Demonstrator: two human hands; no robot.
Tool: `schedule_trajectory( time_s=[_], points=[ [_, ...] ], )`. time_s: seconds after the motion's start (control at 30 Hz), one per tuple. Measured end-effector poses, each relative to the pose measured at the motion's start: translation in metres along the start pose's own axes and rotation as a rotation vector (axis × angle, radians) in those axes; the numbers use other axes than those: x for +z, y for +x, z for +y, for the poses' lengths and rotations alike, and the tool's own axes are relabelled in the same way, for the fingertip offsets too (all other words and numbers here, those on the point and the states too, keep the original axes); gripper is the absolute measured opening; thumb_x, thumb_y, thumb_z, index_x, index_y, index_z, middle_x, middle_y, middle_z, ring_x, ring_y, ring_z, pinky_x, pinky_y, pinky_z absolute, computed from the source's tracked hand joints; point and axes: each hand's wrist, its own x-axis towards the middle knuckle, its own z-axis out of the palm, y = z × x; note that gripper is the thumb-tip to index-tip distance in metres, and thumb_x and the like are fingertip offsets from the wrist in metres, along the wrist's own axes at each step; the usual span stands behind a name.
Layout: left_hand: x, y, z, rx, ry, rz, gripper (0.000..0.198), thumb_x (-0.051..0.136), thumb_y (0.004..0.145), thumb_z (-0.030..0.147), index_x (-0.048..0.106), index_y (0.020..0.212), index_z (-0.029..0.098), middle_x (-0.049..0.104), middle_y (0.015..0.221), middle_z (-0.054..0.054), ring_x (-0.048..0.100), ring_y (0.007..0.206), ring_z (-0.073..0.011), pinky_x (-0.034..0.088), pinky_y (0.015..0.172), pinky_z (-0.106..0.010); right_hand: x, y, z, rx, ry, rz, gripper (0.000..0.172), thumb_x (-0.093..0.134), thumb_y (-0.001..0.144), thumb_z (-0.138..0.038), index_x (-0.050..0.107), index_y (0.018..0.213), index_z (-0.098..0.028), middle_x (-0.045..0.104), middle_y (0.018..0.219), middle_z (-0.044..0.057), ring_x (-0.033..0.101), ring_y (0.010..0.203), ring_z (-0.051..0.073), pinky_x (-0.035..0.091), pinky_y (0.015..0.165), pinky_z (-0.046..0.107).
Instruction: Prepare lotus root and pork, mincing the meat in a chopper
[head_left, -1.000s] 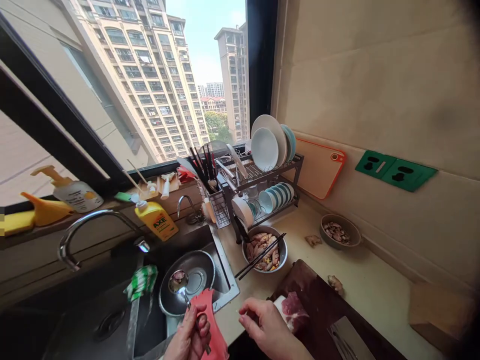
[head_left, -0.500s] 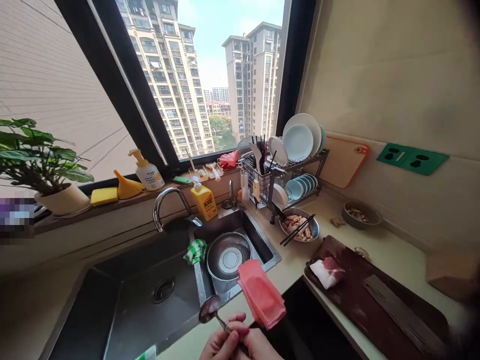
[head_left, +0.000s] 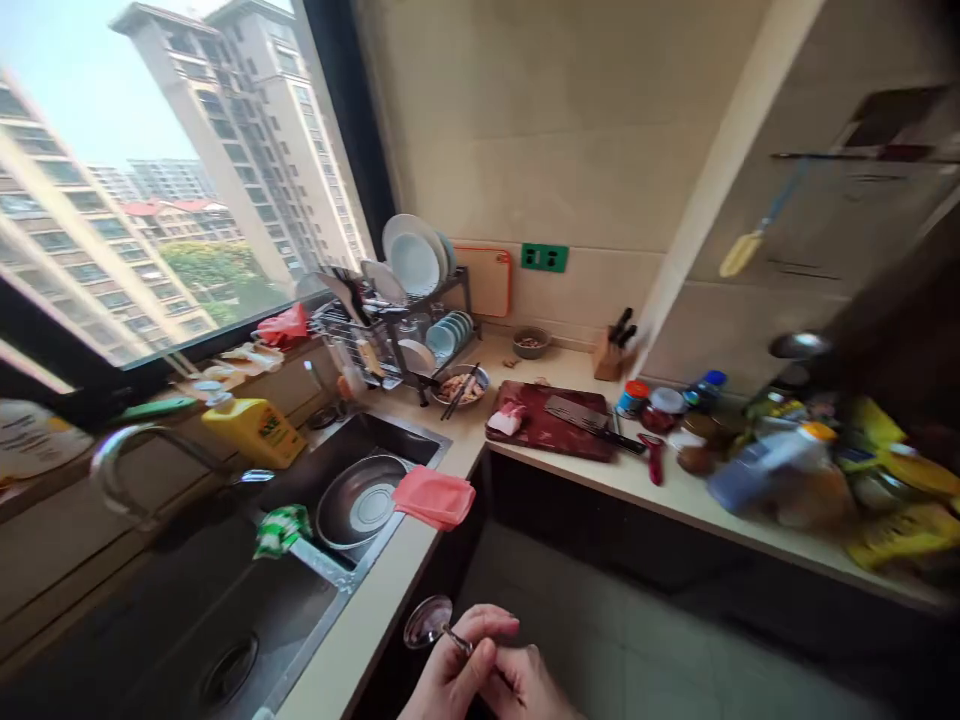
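Note:
In front of me at the bottom of the head view, a shiny metal spoon [head_left: 429, 622] with a round bowl points up and to the left. My left hand [head_left: 457, 668] is closed around its handle near the bowl. My right hand [head_left: 529, 685] is closed against the left one, its fingers curled about the lower handle, most of which is hidden. Past the hands, a folded pink cloth [head_left: 433, 497] lies over the counter edge beside the sink. A wide pan [head_left: 371, 508] sits in the smaller basin.
Left of my hands is the dark sink [head_left: 135, 610] with a faucet [head_left: 124, 470]. A dish rack [head_left: 405, 320] stands in the corner. Farther right are a cutting board [head_left: 551, 430] with meat [head_left: 508, 418] and a cleaver [head_left: 581, 412], then bottles and jars [head_left: 776, 470]. Tiled floor [head_left: 600, 600] shows below.
The view has swung to the right, bringing the knife block, jars and floor into sight. Both hands, still on the spoon, have moved from beside the sink to past the counter edge.

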Motion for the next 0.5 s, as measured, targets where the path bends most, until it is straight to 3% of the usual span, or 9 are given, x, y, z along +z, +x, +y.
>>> schedule_trajectory(
  time_s=[0.1, 0.17, 0.27, 0.4, 0.5],
  points=[
    [0.066, 0.006, 0.002, -0.108, 0.055, -0.192, 0.04, 0.051, 0.084, 0.052, 0.069, 0.105, 0.024, 0.064, 0.113, -0.008, 0.053, 0.114, -0.0255, 0.039, 0.103, -0.037, -0.035, -0.073, -0.01, 0.0, 0.038, 0.21, 0.045, 0.038, 0.091, -0.052, 0.067, 0.098, -0.019, 0.059, 0.074, 0.0, 0.053, 0.069, 0.012, 0.045, 0.065, 0.022],
    [0.126, 0.01, 0.003, -0.162, 0.101, -0.352, 0.039, 0.053, 0.083, 0.052, 0.069, 0.105, 0.025, 0.065, 0.113, -0.006, 0.052, 0.115, -0.0255, 0.039, 0.103, -0.035, -0.063, -0.135, -0.011, 0.04, 0.039, 0.361, 0.039, 0.04, 0.091, -0.049, 0.066, 0.103, -0.021, 0.062, 0.081, 0.001, 0.057, 0.076, 0.013, 0.047, 0.073, 0.023],
    [0.244, 0.006, 0.005, -0.17, 0.182, -0.669, 0.037, 0.051, 0.084, 0.05, 0.069, 0.105, 0.026, 0.065, 0.113, -0.005, 0.055, 0.112, -0.0254, 0.042, 0.1, -0.034, -0.1, -0.246, 0.0, 0.177, 0.032, 0.612, 0.036, 0.041, 0.092, -0.046, 0.064, 0.106, -0.022, 0.064, 0.084, 0.002, 0.06, 0.082, 0.015, 0.048, 0.078, 0.025],
    [0.41, -0.032, 0.011, 0.009, 0.213, -1.063, 0.038, 0.045, 0.089, 0.046, 0.068, 0.109, 0.024, 0.066, 0.111, -0.007, 0.056, 0.108, -0.0242, 0.04, 0.1, -0.034, -0.129, -0.395, 0.023, 0.268, 0.025, 0.95, 0.037, 0.037, 0.093, -0.042, 0.063, 0.106, -0.019, 0.063, 0.093, 0.007, 0.058, 0.097, 0.019, 0.046, 0.088, 0.032],
    [0.502, -0.066, 0.017, 0.062, 0.238, -1.268, 0.042, 0.039, 0.091, 0.045, 0.065, 0.116, 0.023, 0.065, 0.115, -0.008, 0.054, 0.113, -0.0237, 0.038, 0.102, -0.034, -0.141, -0.482, 0.04, 0.264, -0.011, 1.112, 0.031, 0.045, 0.088, -0.041, 0.063, 0.103, -0.02, 0.06, 0.103, 0.008, 0.055, 0.103, 0.021, 0.045, 0.093, 0.035]
  ],
)
